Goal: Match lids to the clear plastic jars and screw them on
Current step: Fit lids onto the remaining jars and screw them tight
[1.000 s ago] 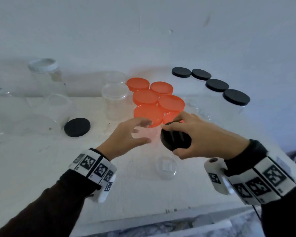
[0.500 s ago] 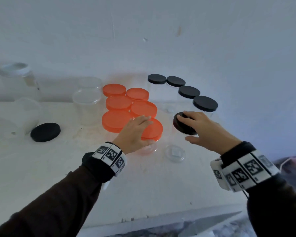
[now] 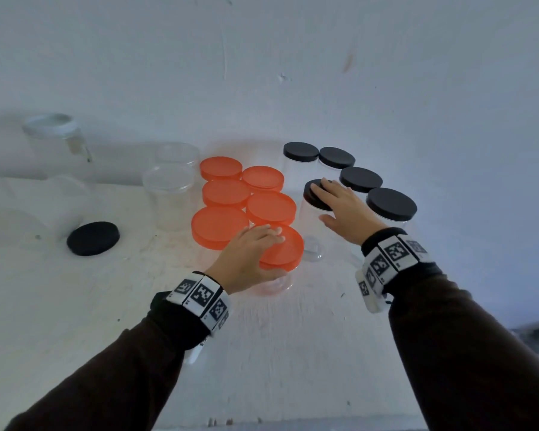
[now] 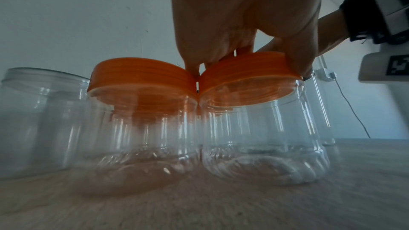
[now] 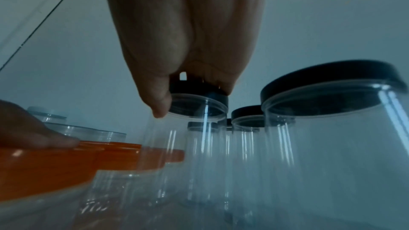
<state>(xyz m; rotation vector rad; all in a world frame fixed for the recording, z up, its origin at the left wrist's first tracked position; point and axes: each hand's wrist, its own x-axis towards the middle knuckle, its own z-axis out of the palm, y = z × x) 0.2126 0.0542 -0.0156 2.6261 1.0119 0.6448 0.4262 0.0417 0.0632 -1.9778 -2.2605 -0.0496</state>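
My left hand [image 3: 274,253] lies over the orange lid [image 3: 288,253] of the nearest clear jar, fingers on top and thumb at the near rim. In the left wrist view that hand [image 4: 247,62] grips the same orange lid [image 4: 250,80] by its edges. My right hand [image 3: 322,202] holds the black lid [image 3: 309,191] of a tall clear jar [image 3: 308,231] standing beside the other black-lidded jars. The right wrist view shows the right hand [image 5: 192,90] with fingers over this black lid [image 5: 212,95] and the thumb down its side.
Several orange-lidded jars [image 3: 220,227] cluster behind my left hand. Several black-lidded jars [image 3: 391,203] curve along the back right. A loose black lid [image 3: 93,238] lies at the left, near open clear jars [image 3: 168,200] and a white-lidded jar [image 3: 52,132]. The wall is close behind.
My right hand carried the black-lidded jar away from me and set it upright by the other black-lidded jars. My left hand moved onto the nearest orange lid.
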